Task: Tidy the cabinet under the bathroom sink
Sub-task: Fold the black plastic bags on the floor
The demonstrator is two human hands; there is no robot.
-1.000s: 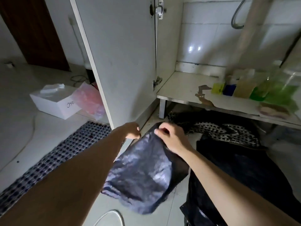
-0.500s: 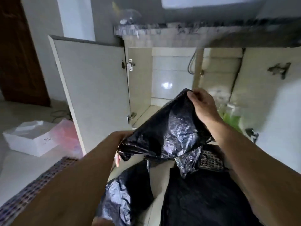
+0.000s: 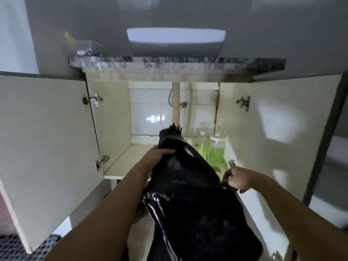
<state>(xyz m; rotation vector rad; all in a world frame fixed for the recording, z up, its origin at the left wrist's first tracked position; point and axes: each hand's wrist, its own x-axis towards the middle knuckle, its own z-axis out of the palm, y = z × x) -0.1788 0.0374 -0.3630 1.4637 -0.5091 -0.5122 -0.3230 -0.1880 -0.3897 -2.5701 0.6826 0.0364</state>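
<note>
Both your hands — left hand (image 3: 162,153), right hand (image 3: 238,178) — grip the black bag (image 3: 188,185) before the cabinet (image 3: 116,162); bottles (image 3: 216,149) shelved, bag unstowed

The cabinet (image 3: 113,117) under the sink is seen with both doors swung wide open, the left door (image 3: 47,147) at nine o'clock and the right door (image 3: 273,138) at three o'clock. Its floor shelf (image 3: 128,161) is bare on the left. Bottles of green liquid (image 3: 216,149) are stood upright at the right rear. A crumpled, glossy black plastic bag (image 3: 188,194) is held up before the opening, at six o'clock.
</note>
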